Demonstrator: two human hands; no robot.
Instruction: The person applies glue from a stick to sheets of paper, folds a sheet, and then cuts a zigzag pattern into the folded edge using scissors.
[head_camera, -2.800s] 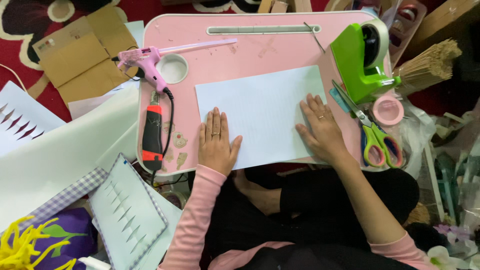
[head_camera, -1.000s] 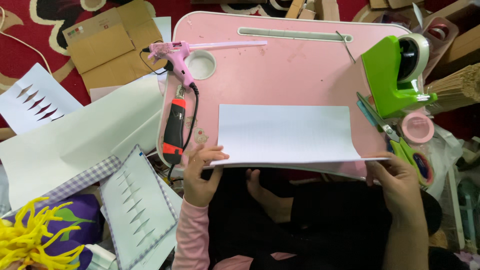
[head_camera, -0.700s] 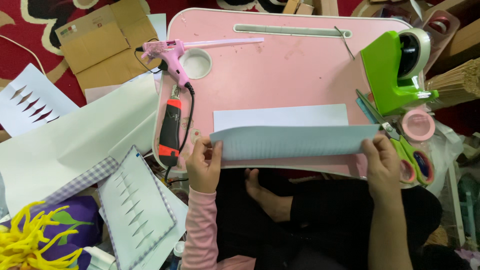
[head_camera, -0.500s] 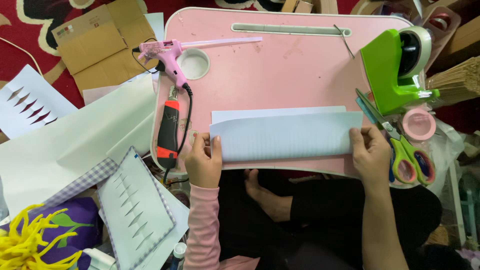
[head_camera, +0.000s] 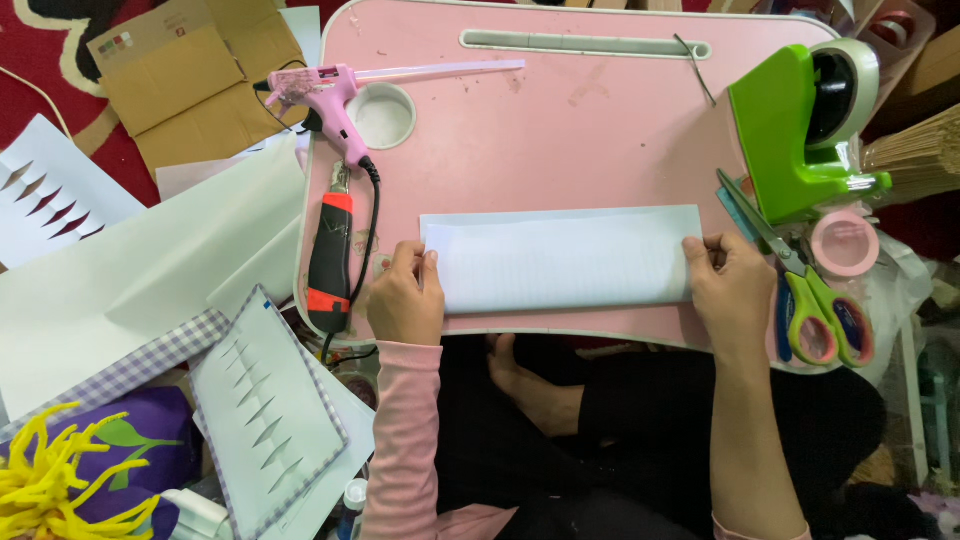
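Note:
A pale blue sheet of paper (head_camera: 560, 258) lies folded in half on the pink lap desk (head_camera: 560, 130), its long edges running left to right. My left hand (head_camera: 405, 298) pinches the sheet's left end, thumb on top. At the sheet's right end, my right hand (head_camera: 733, 290) presses down with the fingers on its edge. Both hands rest near the desk's front edge, above my crossed legs.
A pink glue gun (head_camera: 325, 95) and an orange-and-black tool (head_camera: 330, 255) lie on the desk's left. A green tape dispenser (head_camera: 805, 125), scissors (head_camera: 810, 295) and a pink tape roll (head_camera: 845, 243) sit right. Cardboard (head_camera: 190, 85), cut paper sheets (head_camera: 265, 415) and yellow yarn (head_camera: 60, 485) cover the floor left.
The flat sheet was lifted at its near edge and folded over away from me. Both hands moved from the near corners to the folded sheet's ends.

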